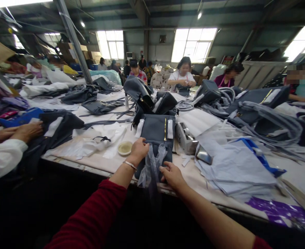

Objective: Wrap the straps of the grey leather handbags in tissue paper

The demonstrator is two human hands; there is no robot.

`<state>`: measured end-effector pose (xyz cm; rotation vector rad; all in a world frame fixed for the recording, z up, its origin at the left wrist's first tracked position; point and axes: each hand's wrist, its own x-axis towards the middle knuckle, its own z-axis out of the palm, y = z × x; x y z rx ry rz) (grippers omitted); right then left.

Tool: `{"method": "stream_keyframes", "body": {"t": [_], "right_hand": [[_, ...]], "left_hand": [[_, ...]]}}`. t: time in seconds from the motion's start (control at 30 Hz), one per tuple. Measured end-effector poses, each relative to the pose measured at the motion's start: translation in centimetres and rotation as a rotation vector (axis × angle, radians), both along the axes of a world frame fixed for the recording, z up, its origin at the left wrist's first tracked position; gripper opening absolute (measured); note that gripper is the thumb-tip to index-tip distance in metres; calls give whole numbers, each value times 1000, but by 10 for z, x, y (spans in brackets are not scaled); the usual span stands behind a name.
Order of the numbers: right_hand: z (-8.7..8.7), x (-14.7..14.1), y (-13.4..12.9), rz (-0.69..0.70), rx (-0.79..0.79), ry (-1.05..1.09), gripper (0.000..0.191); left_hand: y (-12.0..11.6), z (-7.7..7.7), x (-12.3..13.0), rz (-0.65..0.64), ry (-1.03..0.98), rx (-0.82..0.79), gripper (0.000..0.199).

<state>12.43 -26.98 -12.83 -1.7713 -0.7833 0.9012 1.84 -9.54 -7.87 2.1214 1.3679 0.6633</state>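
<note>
A dark blue-grey leather bag lies in front of me at the table edge, with a gold zipper and white wrapping at both sides. A plastic-wrapped strap runs over its lower part and hangs past the edge. My left hand, with a bracelet at the wrist, has its fingers closed at the bag's left side; the grip is partly hidden. At the lower right side, my right hand touches the bag beside the strap, its fingers slightly bent and apart.
Right of the bag stand a tape dispenser, a phone and white paper sheets. A round dish sits left. More bags are piled behind. A co-worker's hand handles a bag at far left; other people sit across the table.
</note>
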Motion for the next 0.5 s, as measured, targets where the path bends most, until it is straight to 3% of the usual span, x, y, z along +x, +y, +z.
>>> {"method": "stream_keyframes", "body": {"t": [0.1,0.2,0.33,0.43,0.5], "right_hand": [[7,-9,10,19,-41,155,15],[12,-11,16,2,-66,281,23],[16,-8,19,-62,8,394,24],[19,-8,19,-79,47,483,23],[20,-12,19,-73,32,560,19]], "left_hand": [[-41,6,-28,-21,-172,41,31],[-102,-2,-63,-76,-287,90,25],[-165,-30,-103,-39,-282,21,21],[-182,-58,-118,122,-322,-120,30],[-185,-77,-119,157,-351,-261,40]]}}
